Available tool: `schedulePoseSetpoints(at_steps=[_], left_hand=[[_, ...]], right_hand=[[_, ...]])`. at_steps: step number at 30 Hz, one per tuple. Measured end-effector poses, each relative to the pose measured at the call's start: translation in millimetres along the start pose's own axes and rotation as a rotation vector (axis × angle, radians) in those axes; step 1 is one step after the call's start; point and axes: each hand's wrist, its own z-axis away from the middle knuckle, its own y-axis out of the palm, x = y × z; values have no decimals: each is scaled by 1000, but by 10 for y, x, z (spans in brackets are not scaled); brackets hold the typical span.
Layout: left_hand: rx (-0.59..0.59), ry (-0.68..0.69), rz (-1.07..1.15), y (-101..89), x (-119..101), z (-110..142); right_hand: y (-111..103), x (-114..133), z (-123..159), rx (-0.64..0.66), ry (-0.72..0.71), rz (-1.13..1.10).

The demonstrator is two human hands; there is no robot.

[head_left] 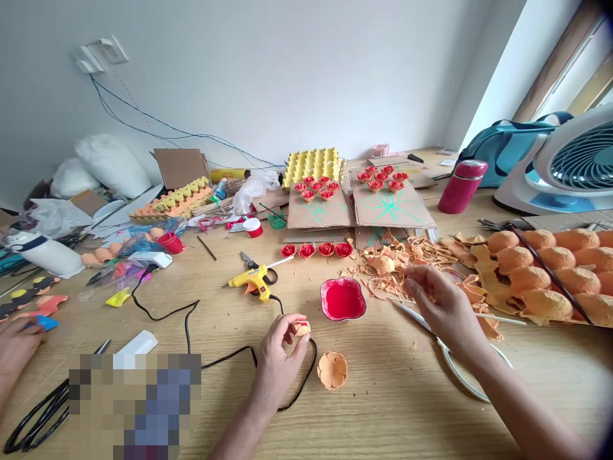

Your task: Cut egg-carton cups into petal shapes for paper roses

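Observation:
My left hand (281,348), low in the middle, pinches a small orange egg-carton flower (301,328) with some red on it. To the right, my right hand (443,310) hovers over the orange scraps with thumb and index finger slightly apart, and I see nothing between the fingertips. A thin white stick (500,318) passes behind or under this hand. Scissors (450,361) with pale handles lie below it. Between my hands are a bowl of red paint (343,299) and an orange petal cup (332,370).
A yellow glue gun (251,281) trails a black cord near my left wrist. Red flowers (317,250) line up before cardboard panels (393,204). Orange egg trays (546,303) and a fan (575,166) stand right. Another person's hand (19,345) is at far left.

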Motion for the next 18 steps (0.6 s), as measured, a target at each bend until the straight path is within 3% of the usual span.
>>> schedulePoseSetpoints(at_steps=[7, 13, 18], left_hand=[[94, 146, 24, -63, -98, 125], [337, 246, 55, -102, -295, 234], [396, 314, -64, -87, -332, 266]], right_hand=[[76, 157, 79, 59, -174, 110], [85, 157, 113, 59, -138, 108], [75, 206, 126, 79, -164, 113]])
